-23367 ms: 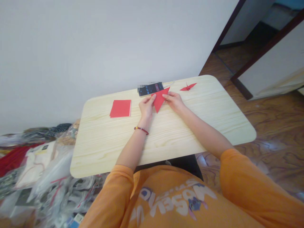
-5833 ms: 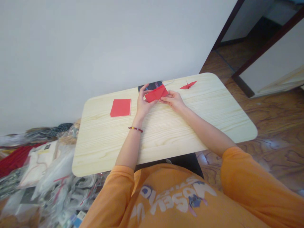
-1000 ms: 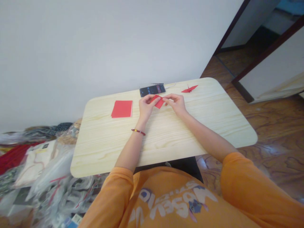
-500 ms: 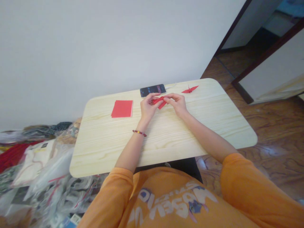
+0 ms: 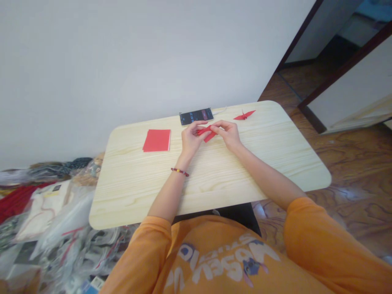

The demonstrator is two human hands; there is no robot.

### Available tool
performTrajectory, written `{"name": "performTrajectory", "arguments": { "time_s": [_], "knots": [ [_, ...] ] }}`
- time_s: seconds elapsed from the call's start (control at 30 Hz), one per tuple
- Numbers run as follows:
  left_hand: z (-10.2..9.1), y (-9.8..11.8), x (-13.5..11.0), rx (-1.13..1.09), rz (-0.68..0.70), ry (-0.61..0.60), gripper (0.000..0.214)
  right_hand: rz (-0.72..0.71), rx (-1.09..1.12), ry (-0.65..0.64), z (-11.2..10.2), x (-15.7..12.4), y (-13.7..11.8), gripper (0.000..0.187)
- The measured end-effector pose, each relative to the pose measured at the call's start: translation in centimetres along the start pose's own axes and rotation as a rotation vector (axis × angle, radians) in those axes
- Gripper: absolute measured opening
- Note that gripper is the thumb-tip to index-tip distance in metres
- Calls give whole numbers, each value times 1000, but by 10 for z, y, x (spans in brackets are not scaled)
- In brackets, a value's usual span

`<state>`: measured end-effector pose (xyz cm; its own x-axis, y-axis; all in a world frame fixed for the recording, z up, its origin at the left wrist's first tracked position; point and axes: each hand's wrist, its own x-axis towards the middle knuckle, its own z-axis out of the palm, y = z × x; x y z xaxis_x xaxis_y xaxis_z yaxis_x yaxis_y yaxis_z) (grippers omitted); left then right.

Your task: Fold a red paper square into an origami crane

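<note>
Between both hands is a small piece of folded red paper (image 5: pixel 209 136), partly covered by the fingers. My left hand (image 5: pixel 191 138), a beaded bracelet on its wrist, grips the paper's left side. On the other side my right hand (image 5: pixel 228 134) pinches its upper right part between thumb and fingers. Beyond the right hand, near the table's far edge, lies a finished red paper crane (image 5: pixel 244 116). A stack of square red paper (image 5: pixel 157 140) rests to the left of my hands.
A phone (image 5: pixel 196 116) with a lit screen and a white cable lies at the back of the light wooden table (image 5: pixel 131 179), beside the wall. Plastic-bagged goods (image 5: pixel 67 220) are heaped on the left. Wooden floor (image 5: pixel 352 155) and a doorway are to the right.
My right fingers have shifted very slightly on the folded paper, and its lower flap sits at a slightly different angle. Both hands keep their hold; everything else is still.
</note>
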<state>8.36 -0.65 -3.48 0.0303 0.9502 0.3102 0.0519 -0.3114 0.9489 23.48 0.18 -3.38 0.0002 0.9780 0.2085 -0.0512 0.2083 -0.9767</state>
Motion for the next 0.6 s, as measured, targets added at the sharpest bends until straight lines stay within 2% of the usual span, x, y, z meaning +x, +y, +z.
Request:
{"name": "performTrajectory", "arguments": {
  "time_s": [0.23,0.4,0.6],
  "knots": [
    [0,0,2,-81,-46,-3,41,10,65,-4,0,3,6,27],
    [-2,-4,6,-194,-96,72,50,22,117,30,1,6,13,33],
    [-4,-3,6,-165,-64,103,47,53,141,-17,0,4,13,27]
  ]
}}
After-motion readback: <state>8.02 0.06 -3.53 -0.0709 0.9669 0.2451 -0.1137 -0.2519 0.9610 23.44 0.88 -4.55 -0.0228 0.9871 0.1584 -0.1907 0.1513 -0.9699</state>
